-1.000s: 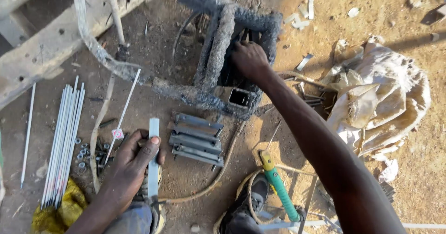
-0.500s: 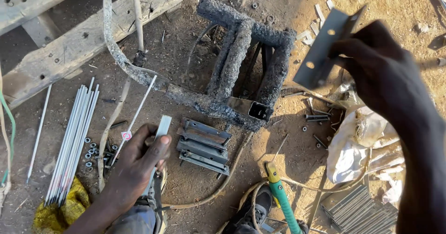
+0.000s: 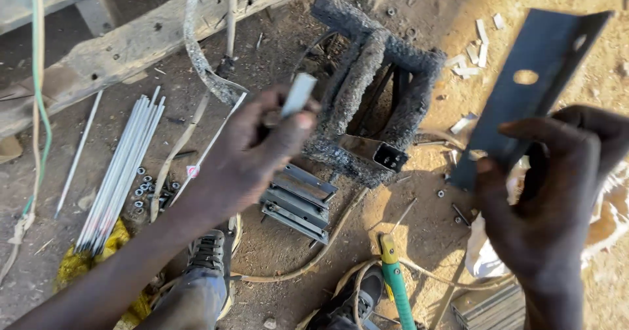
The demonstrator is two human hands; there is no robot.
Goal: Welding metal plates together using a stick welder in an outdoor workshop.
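Right hand [image 3: 557,192] grips a dark flat steel plate [image 3: 531,87] with a hole, raised far right; left hand [image 3: 252,150] pinches a pale metal strip [image 3: 298,94] over the crusted jig [image 3: 377,100]. Pieces not yet joined; brackets [image 3: 298,202] lie stacked on the ground.

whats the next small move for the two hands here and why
Probably bring the two pieces together. The left hand holds a short pale metal strip raised above the stack of grey angle brackets, while the right hand grips a long dark flat steel plate with a round hole off to the side. Both pieces are lifted, apart, and tilted toward each other.
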